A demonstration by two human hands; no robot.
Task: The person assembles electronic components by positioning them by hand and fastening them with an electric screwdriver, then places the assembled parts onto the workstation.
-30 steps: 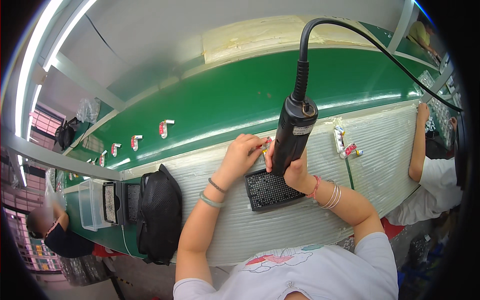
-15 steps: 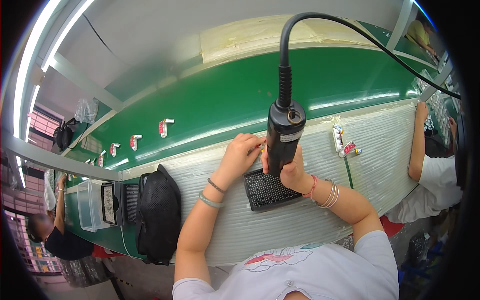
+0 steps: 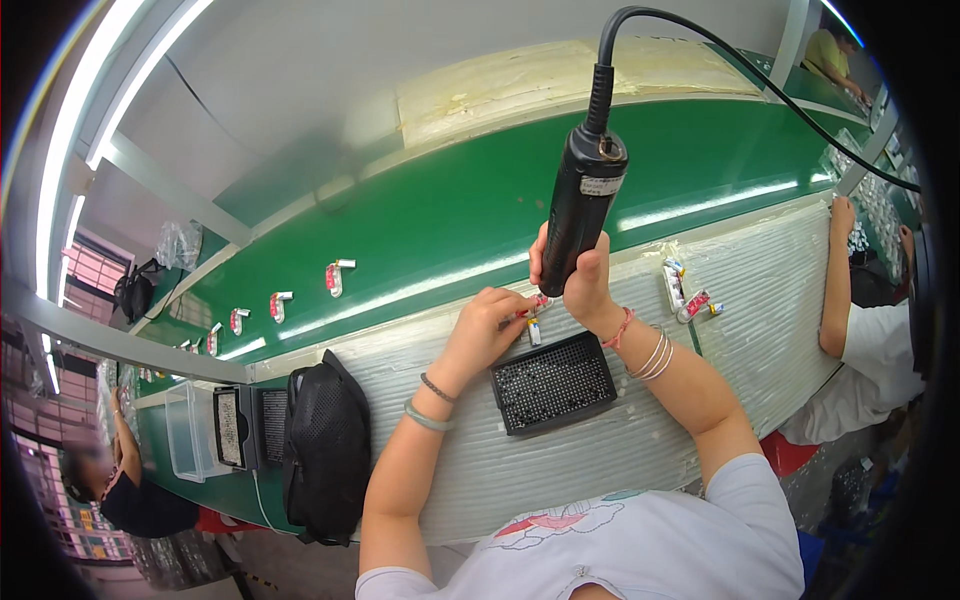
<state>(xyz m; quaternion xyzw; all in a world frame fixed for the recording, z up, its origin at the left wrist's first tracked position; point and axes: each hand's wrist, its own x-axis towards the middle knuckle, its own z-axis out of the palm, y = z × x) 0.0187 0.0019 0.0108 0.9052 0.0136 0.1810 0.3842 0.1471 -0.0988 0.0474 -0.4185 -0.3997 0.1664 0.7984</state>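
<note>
My right hand is wrapped round a black electric screwdriver, held upright with its cable leaving from the top. The tool's tip is hidden behind the hand. My left hand pinches a small red-and-white part, just left of and below the screwdriver. A small white cylinder with a yellow end hangs beside those fingers, seemingly wired to the part. Nearer to me lies a black tray with rows of small screw-like pieces, which neither hand touches.
More small red-and-white assemblies lie at the right on the ribbed mat; several others sit in a line on the green surface. A black bag and a clear bin stand left. People work at both sides.
My right hand has carried the screwdriver away from the tray, farther forward to beside the left fingers. The tray and the small part now show more fully. The view has shifted slightly.
</note>
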